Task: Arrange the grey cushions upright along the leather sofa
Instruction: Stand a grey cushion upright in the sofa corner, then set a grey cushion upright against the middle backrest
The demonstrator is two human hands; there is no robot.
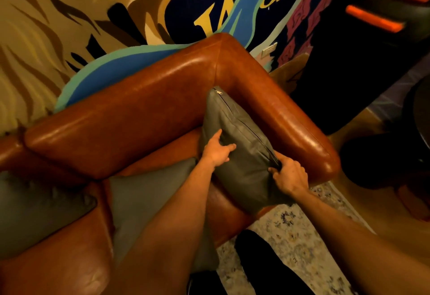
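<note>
Against the sofa [149,108] arm: stand the grey cushion [242,155] straight, left hand [217,149] pressed open on its face, right hand [289,174] pinching the zip edge; settle the base, then release.

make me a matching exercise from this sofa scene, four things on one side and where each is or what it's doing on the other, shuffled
Things:
1. left hand
2. right hand
3. held cushion
4. far-left cushion

Places or states:
A. lying on the seat at the picture's left edge
B. pressed on the broad face of the held cushion
C. standing on edge against the sofa arm
D. gripping the zipper edge at a corner

Pairs: 1-B, 2-D, 3-C, 4-A
</note>
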